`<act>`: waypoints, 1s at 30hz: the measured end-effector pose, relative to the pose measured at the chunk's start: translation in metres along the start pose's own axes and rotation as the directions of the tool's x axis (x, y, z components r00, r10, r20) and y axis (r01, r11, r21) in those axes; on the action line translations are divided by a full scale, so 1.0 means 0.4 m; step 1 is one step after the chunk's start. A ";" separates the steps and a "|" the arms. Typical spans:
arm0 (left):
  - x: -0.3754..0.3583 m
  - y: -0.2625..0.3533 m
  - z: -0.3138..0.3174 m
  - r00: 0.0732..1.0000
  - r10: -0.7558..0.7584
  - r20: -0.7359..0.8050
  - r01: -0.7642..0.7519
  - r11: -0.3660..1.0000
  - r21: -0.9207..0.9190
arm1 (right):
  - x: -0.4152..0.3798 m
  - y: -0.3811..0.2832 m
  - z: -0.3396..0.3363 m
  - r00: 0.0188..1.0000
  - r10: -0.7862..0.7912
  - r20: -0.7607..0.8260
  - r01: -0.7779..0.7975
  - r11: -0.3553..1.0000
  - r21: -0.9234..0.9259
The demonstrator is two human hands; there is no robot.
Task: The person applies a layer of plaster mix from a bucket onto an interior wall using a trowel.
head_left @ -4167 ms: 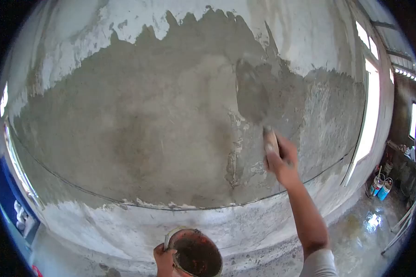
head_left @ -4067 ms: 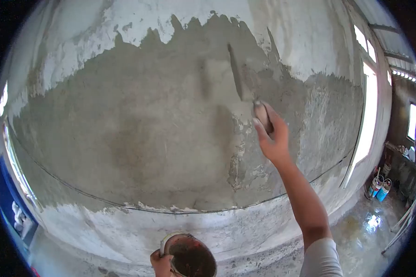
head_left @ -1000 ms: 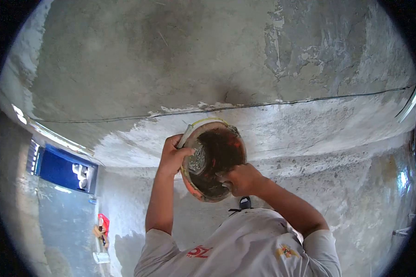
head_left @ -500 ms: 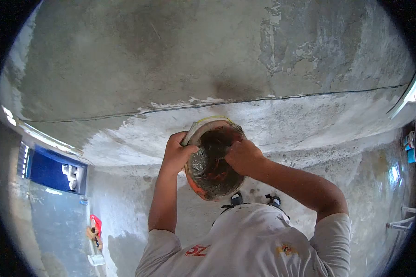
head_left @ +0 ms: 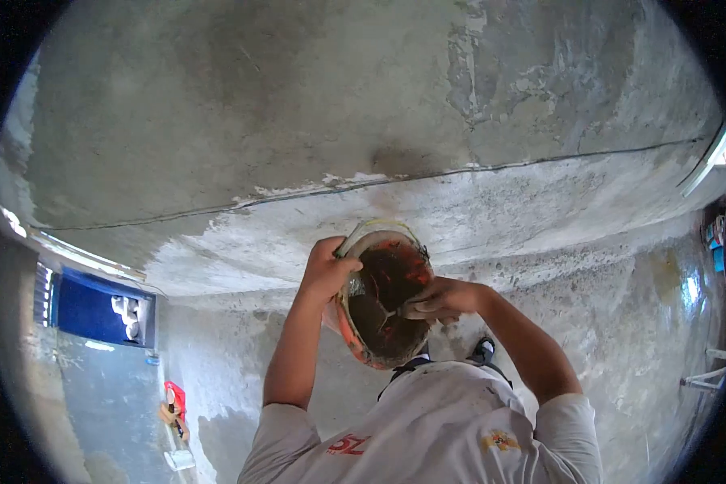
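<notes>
An orange bucket [head_left: 350, 332] with a mortar-smeared rim is held tilted in front of my body. Wet grey mortar [head_left: 379, 321] coats its inside, and reddish patches of the wall show through. My left hand [head_left: 331, 270] is closed over the rim on the left, thumb on the inner side. Over the right side of the opening, my right hand [head_left: 445, 298] has its fingers curled together. A thin pale edge shows in the mortar near those fingertips; I cannot make out what it is or whether the hand holds it.
Ahead rises a partly plastered wall [head_left: 298, 105], with a thin cable [head_left: 476, 168] across it. A blue door panel [head_left: 89, 306] is at the left, near a red item [head_left: 175, 397] by the wall. White metal legs [head_left: 706, 381] stand at the right.
The bucket has shifted slightly right and toward my body, along with my left hand. My right hand has drawn back from deep inside to the right rim, its fingers now showing.
</notes>
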State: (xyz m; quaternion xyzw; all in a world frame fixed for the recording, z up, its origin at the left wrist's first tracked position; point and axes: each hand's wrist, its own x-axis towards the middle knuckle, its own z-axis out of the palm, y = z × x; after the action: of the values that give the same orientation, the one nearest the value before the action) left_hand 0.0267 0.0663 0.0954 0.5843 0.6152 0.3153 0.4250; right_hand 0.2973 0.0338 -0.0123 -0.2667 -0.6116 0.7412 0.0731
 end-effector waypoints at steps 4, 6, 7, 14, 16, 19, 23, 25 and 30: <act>-0.054 -0.022 -0.073 0.990 -0.106 -0.091 0.062 0.918 -0.393 | -0.126 0.022 -0.019 0.980 -0.049 -0.195 0.136 0.875 0.464; -0.083 -0.021 -0.085 0.964 -0.145 -0.223 0.025 0.885 -0.466 | -0.200 0.004 -0.053 0.967 -0.051 -0.249 0.172 0.853 0.493; -0.086 -0.056 -0.092 0.964 -0.115 -0.240 -0.033 0.844 -0.536 | -0.234 0.000 -0.070 0.958 -0.074 -0.276 0.214 0.828 0.518; -0.084 -0.131 -0.020 0.886 -0.100 -0.453 -0.276 0.671 -0.688 | -0.377 -0.251 -0.117 0.807 -0.356 -0.472 0.547 0.752 0.368; -0.097 -0.116 -0.013 0.883 -0.131 -0.450 -0.270 0.643 -0.717 | -0.392 -0.333 -0.139 0.635 -0.476 -0.608 0.686 0.709 0.161; -0.079 -0.181 -0.027 0.899 -0.151 -0.412 -0.204 0.689 -0.696 | -0.429 -0.570 -0.111 0.392 -0.674 -0.626 0.703 0.659 -0.268; -0.073 -0.232 0.004 0.688 -0.396 -0.608 -0.129 0.758 -0.640 | -0.417 -0.847 -0.096 0.043 -0.859 -0.510 0.501 0.460 -0.733; -0.048 -0.366 -0.010 0.751 -0.280 -0.598 -0.202 0.764 -0.612 | -0.403 -0.943 -0.110 -0.134 -0.918 -0.373 0.302 0.321 -0.898; -0.121 -0.357 -0.075 0.850 -0.078 -0.520 -0.201 0.866 -0.458 | -0.365 -1.106 -0.192 -0.256 -0.949 0.183 -0.661 0.034 -0.750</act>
State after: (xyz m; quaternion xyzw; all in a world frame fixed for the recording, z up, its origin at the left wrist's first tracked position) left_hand -0.0667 0.0049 -0.0103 0.3674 0.5850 0.6231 0.3666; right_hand 0.3616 0.1436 0.4423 -0.3726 -0.5964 -0.4284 0.5674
